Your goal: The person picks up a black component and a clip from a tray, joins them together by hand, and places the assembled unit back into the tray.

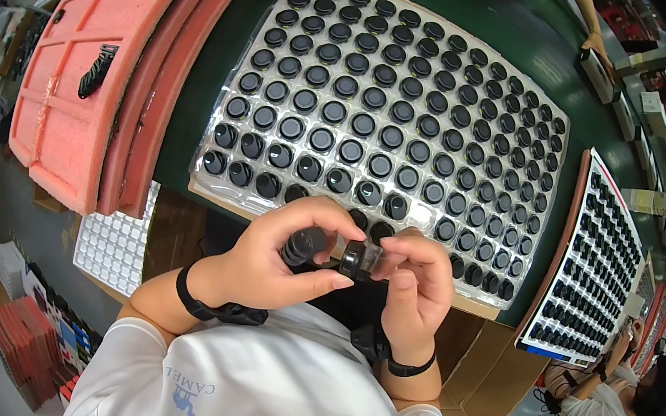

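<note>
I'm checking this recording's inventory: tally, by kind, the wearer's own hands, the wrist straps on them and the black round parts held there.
Hands: 2 (left hand, right hand)
Wrist straps: 2
Black round parts held: 2
Total: 6

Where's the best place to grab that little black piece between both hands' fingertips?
Probably by the round outer side of the small black piece, coming from the left with the left hand, forefinger above, thumb below. It is turned sideways, with a translucent part facing right, which seems handier for the right hand.
</note>
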`<action>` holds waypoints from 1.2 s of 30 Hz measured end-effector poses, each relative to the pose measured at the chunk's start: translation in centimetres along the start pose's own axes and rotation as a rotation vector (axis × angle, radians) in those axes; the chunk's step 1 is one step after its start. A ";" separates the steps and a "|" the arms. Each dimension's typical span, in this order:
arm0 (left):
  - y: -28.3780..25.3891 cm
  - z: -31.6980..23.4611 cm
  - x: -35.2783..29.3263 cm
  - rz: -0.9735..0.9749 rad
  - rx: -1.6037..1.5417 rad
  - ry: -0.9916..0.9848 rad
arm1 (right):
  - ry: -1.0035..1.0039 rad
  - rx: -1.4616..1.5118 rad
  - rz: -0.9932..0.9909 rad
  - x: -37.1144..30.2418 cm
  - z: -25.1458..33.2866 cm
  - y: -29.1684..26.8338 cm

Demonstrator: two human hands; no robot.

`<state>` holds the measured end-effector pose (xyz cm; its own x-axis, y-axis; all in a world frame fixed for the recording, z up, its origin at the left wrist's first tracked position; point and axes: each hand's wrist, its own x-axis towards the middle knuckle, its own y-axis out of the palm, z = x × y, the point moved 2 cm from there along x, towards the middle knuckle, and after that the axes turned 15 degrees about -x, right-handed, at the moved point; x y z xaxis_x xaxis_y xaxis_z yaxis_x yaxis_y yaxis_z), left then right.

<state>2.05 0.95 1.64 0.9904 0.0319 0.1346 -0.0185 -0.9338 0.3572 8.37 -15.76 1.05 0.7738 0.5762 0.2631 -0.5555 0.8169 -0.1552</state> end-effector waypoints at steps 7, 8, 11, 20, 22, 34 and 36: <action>0.4 -0.4 0.1 0.072 0.230 0.177 | -0.072 -0.055 -0.036 0.4 -0.4 1.3; 0.4 -0.5 0.2 0.087 0.226 0.187 | -0.098 -0.106 -0.030 0.4 -0.5 1.5; 0.4 -0.5 0.0 0.087 0.209 0.189 | 0.052 0.250 -0.003 0.2 -0.7 0.8; 0.4 -0.7 -0.2 0.100 0.254 0.229 | 0.086 0.486 0.021 0.1 -0.6 0.9; 0.3 -0.7 -0.2 0.091 0.253 0.230 | 0.046 0.380 0.030 0.3 -0.2 1.4; 0.3 -0.9 -0.4 0.092 0.217 0.229 | 0.067 0.307 0.007 0.1 0.0 1.6; 0.4 -0.9 -0.3 0.108 0.226 0.235 | 0.011 0.243 0.006 0.1 -0.1 1.5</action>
<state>1.57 0.93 2.57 0.9252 -0.0143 0.3792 -0.0641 -0.9908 0.1190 7.66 -14.50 0.70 0.7727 0.5827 0.2518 -0.6162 0.7837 0.0774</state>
